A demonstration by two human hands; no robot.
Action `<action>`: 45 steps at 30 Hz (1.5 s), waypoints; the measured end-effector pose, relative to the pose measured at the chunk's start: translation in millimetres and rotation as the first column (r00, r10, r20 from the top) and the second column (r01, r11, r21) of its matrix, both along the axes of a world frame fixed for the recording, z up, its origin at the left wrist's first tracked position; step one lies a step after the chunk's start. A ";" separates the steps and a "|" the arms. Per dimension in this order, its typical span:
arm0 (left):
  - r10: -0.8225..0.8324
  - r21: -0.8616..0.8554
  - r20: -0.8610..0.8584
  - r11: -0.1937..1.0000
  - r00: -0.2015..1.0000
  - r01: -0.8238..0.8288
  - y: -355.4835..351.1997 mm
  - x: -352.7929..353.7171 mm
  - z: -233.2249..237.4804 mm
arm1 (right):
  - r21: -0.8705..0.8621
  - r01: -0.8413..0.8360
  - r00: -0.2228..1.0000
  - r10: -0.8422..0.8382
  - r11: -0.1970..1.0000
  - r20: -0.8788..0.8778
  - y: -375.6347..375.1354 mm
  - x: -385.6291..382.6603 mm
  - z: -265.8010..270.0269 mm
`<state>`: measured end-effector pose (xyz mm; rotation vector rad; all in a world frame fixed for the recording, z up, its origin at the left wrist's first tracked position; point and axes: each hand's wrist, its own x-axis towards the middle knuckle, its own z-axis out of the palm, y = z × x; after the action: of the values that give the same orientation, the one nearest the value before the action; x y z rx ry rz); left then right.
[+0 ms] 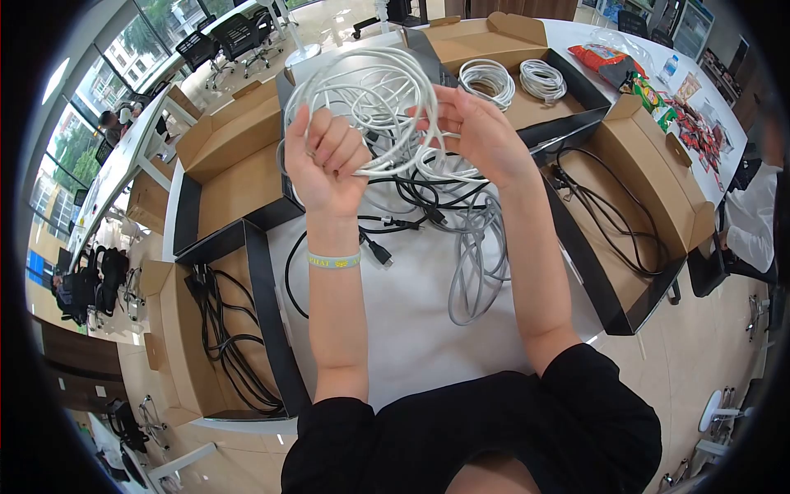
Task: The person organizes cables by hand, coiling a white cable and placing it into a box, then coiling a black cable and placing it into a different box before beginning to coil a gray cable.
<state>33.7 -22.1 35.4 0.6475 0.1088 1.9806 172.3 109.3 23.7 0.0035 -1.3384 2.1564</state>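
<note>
White cable (387, 90), loosely coiled, loops uneven.

The wristband (333, 260) and snack packets (609, 59) bear print too small to read.

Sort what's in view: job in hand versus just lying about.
In hand: white cable coil, gripped by left hand and right hand; loose grey cable and black power cord beneath.
Lying about: snack packets, office chairs, black cords in the left box.

Both hands, left hand (325, 156) and right hand (477, 132), hold a white cable coil (370, 90) above the table (411, 329).
</note>
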 end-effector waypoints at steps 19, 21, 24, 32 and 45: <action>0.009 0.116 0.148 0.993 0.989 -0.026 3.5 4.1 -4.3 | 0.612 0.240 0.960 -0.278 0.754 -0.035 -4.2 -3.7 -9.4; -0.137 0.235 0.144 0.967 0.980 0.101 4.8 8.3 -4.6 | 0.565 0.387 0.912 -0.214 0.729 -0.349 -3.5 -10.3 -12.1; -0.154 0.206 0.121 0.970 0.981 0.127 9.0 14.7 -8.4 | 0.296 0.070 0.963 0.013 0.953 -0.271 -12.1 -11.6 -9.3; 0.165 0.088 -0.127 0.984 0.978 -0.154 12.0 32.5 -4.6 | 0.174 0.268 0.963 -0.258 0.948 -0.076 -29.5 -22.3 -9.0; 0.203 0.126 -0.101 0.974 0.974 -0.189 5.6 20.9 -2.9 | 0.030 0.202 0.966 -0.194 0.979 -0.172 -36.8 -32.5 -11.9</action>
<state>54.6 -16.5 32.5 0.8530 0.1324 2.1516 139.8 72.5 11.9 0.0661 -1.2373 1.9133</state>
